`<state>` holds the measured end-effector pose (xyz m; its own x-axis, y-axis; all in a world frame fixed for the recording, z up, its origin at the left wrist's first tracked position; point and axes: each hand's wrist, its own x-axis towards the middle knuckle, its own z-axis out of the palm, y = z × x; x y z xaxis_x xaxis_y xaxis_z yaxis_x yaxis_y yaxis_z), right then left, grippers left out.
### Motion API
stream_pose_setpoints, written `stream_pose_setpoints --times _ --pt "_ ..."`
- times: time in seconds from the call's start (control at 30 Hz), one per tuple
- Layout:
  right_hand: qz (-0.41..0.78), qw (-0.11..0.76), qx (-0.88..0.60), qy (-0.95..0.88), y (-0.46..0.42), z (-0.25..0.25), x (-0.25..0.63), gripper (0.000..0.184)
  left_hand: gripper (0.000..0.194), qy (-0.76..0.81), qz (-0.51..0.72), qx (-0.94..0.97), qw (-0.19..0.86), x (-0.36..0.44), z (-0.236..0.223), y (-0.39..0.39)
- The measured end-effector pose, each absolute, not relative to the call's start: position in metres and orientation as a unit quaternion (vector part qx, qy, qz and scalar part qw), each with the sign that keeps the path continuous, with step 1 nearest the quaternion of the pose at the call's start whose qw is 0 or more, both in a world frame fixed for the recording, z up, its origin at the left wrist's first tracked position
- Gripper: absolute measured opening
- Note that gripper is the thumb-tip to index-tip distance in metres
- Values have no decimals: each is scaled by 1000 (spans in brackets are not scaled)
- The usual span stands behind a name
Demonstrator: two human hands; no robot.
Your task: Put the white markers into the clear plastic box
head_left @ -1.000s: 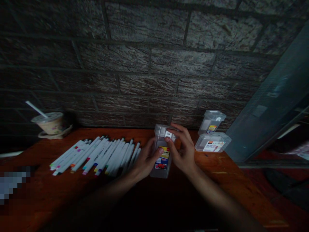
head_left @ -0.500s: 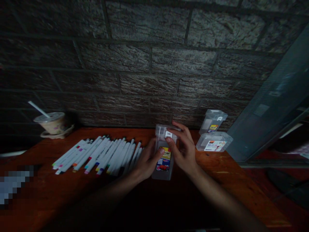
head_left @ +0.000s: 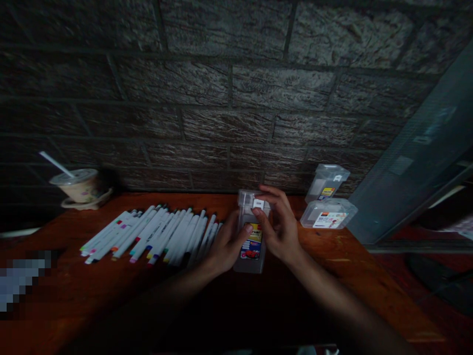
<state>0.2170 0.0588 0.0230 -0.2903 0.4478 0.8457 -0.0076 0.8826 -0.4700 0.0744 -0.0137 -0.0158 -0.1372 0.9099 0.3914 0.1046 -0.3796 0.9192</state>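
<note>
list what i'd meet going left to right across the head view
Drink cup with a straw, spread of white markers, held clear box, low clear case with a label, grey post.

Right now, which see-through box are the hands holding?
The middle box, with the red car on its label, held between the left hand and right hand. The tall box and wide box are off to the right, untouched.

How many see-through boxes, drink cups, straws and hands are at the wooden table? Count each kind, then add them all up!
Clear plastic boxes with labels: 3
Pale patterned cup with clear lid: 1
White drinking straw: 1
Bare hands: 2
Total: 7
</note>
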Motion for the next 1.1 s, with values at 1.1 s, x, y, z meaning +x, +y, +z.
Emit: stream_pose_setpoints --times 1.1 --pt "206 549 -103 -804 58 24 224 32 34 475 594 544 354 75 -2 -17"
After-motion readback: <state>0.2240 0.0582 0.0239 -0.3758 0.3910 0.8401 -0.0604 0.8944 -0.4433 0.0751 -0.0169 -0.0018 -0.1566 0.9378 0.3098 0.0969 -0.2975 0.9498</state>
